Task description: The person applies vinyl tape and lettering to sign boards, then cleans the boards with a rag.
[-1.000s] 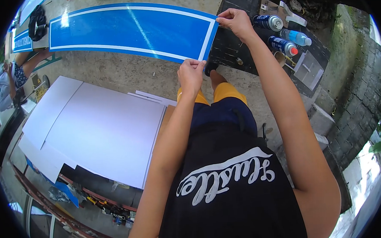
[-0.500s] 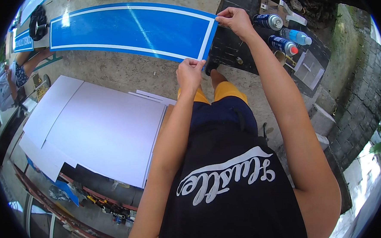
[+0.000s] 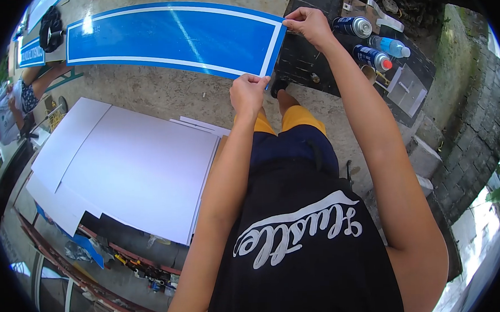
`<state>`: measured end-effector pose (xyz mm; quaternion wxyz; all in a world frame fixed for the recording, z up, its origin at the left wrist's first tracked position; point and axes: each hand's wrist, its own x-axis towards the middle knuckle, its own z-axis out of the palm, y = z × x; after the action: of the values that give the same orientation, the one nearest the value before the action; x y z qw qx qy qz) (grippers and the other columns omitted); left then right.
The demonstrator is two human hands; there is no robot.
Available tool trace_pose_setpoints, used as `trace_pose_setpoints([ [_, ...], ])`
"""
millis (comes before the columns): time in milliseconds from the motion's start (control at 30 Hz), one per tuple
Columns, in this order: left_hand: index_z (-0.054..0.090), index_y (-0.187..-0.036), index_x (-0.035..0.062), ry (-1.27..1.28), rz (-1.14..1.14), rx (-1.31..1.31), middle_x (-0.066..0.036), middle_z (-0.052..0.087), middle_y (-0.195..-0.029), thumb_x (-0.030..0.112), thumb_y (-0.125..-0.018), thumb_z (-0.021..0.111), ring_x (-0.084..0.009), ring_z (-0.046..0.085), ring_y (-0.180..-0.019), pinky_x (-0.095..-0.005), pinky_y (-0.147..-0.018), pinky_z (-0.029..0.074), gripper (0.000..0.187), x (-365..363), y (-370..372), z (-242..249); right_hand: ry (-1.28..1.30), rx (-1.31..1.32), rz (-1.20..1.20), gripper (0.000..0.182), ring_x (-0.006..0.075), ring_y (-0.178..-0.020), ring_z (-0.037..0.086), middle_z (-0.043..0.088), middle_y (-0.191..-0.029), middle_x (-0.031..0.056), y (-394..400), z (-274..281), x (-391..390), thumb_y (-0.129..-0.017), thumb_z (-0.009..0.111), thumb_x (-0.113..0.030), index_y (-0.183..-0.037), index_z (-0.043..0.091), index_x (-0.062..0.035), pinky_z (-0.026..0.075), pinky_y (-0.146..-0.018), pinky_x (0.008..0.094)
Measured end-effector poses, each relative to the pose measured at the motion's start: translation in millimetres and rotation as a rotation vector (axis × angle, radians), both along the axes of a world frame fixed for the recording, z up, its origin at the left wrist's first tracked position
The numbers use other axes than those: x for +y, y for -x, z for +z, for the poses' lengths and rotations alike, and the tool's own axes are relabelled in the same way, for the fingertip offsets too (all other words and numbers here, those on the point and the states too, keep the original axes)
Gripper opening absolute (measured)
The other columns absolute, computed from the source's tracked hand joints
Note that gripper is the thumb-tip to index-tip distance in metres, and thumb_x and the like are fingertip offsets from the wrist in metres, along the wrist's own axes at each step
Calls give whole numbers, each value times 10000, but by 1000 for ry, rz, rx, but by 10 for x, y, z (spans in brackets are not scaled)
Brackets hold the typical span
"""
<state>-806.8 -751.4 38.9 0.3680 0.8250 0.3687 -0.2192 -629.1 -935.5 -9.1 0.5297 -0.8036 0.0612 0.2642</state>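
Both hands pinch the near short end of a long blue panel (image 3: 170, 38) with a white border line. The left hand (image 3: 248, 93) grips the panel's lower near corner, fingers clenched on the edge. The right hand (image 3: 309, 24) grips the upper near corner the same way, thumb and fingers closed on the sheet. The panel stretches away from the person over the concrete floor (image 3: 162, 95); whether its far end rests on the floor cannot be told.

Just past the right hand, a dark board (image 3: 313, 62) lies on the floor. On it, toward its right edge, lie two spray cans (image 3: 352, 26), a plastic bottle (image 3: 390, 47) with a blue label, and a small clear box (image 3: 406, 89).

To the person's left, a stack of large white sheets (image 3: 132, 168) rests on a desk, overhanging its near edge, with small tools (image 3: 149, 274) on the rack below. At the far left, beyond the panel's far end, another person (image 3: 15, 103) is partly in view, and a second, smaller blue sign (image 3: 31, 54) lies beside a black bundle (image 3: 50, 29).
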Motion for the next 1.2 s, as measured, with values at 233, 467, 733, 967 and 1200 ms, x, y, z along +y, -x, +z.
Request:
trace_pose_setpoints([
  [233,782,-813,78,2,-3,38,-115,777,-810,361,-796,877,-291,755,-797,-411,-757,573,300,6,-31,31,4,1,15,211,148,-819,745,784,-907,95,-9,-72,-10,-851,846,-138,-1014,783,-21,594,-778,294],
  [467,782,-810,86,2,-5,65,-109,777,-810,370,-793,880,-297,755,-805,-414,-764,573,301,5,-46,41,-11,-3,18,211,145,-806,738,784,-902,91,-10,-99,-17,-850,844,-141,-1014,783,-21,589,-770,296],
  [733,785,-812,90,-11,-18,84,-113,780,-821,382,-791,882,-301,757,-817,-418,-778,575,308,5,-56,40,-23,-19,30,202,140,-786,725,778,-883,85,-17,-112,-23,-855,838,-139,-1005,779,-18,580,-754,295],
  [967,788,-813,98,-12,-22,96,-103,781,-818,390,-792,881,-295,758,-821,-416,-786,575,307,14,-54,23,13,-39,47,204,144,-789,723,776,-887,85,-9,-28,-14,-855,837,-144,-1010,778,-24,576,-753,301],
  [1200,790,-804,99,-14,-22,97,-102,781,-818,394,-793,879,-300,756,-821,-422,-799,571,308,12,-55,21,18,-57,47,205,146,-802,731,779,-896,83,-2,-61,-18,-857,837,-151,-1011,778,-28,576,-756,301],
])
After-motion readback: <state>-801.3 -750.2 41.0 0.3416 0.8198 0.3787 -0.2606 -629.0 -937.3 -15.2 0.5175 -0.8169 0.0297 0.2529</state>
